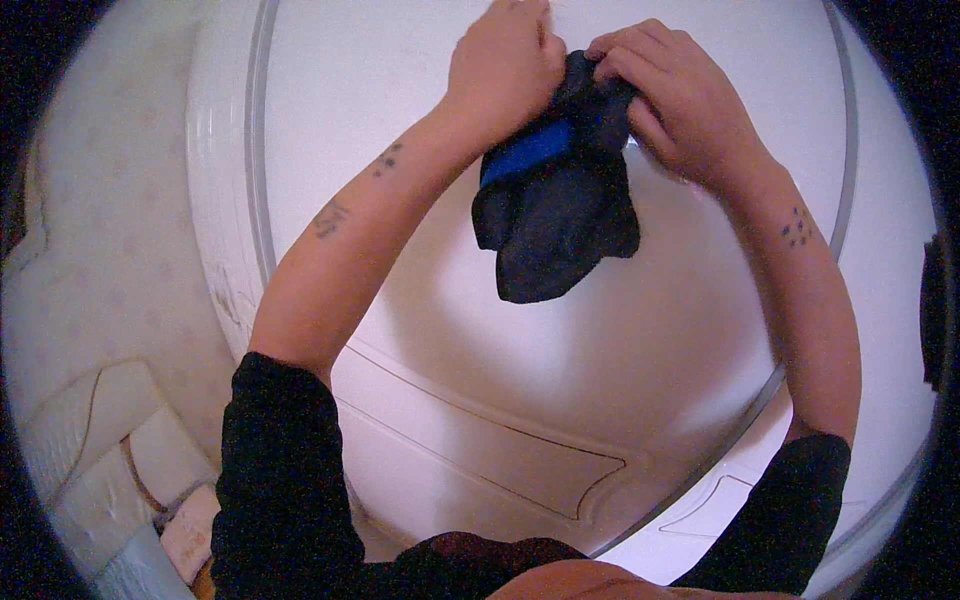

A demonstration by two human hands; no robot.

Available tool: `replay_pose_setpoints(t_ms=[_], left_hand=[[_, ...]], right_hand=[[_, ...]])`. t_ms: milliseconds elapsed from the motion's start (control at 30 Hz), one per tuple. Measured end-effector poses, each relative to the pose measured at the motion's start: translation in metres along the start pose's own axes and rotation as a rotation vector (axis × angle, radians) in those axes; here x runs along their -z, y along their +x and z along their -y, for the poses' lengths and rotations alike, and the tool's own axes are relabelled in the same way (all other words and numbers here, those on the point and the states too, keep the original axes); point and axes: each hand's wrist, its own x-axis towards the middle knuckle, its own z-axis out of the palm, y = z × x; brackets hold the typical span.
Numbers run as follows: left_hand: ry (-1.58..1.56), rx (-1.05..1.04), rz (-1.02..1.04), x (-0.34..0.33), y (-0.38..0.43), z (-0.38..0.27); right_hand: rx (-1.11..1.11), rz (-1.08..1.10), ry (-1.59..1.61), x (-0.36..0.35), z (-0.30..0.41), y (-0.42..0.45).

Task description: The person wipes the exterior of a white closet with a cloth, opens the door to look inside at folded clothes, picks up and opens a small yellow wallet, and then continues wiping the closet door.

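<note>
A dark cloth item with a blue band, perhaps a garment, hangs between my hands at the top centre. My left hand is closed at its upper left edge, with the fingertips partly cut off by the picture's rim. On the other side, the curled fingers of my right hand pinch the upper right part of the cloth. Its lower end hangs loose in several flaps over a glossy white surface.
A large white panelled surface with grey edge strips lies in front of me. Wrapped or padded items are at the lower left beside a pale patterned surface. A dark object stands at the right rim.
</note>
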Motion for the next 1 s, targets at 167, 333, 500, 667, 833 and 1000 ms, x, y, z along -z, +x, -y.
replay_pose_setpoints(t_ms=[167, 333, 500, 667, 833, 1000], left_hand=[[-0.042, 0.038, -0.003, -0.003, 0.002, -0.007], [0.013, 0.064, 0.034, -0.008, 0.005, -0.007], [-0.062, 0.052, 0.007, -0.013, 0.001, -0.014], [0.015, 0.027, -0.017, -0.012, 0.002, 0.004], [-0.041, -0.002, -0.026, -0.014, -0.002, -0.009], [0.015, 0.067, 0.046, -0.005, 0.009, -0.001]], right_hand=[[-0.010, 0.002, -0.001, 0.002, 0.000, 0.003], [-0.007, -0.004, 0.015, 0.001, 0.000, 0.001], [-0.026, 0.007, 0.014, 0.001, 0.001, 0.000], [-0.006, 0.003, 0.035, -0.001, 0.000, 0.000], [0.000, 0.089, 0.030, 0.009, -0.005, 0.003], [0.010, 0.007, 0.011, 0.005, 0.000, 0.003]])
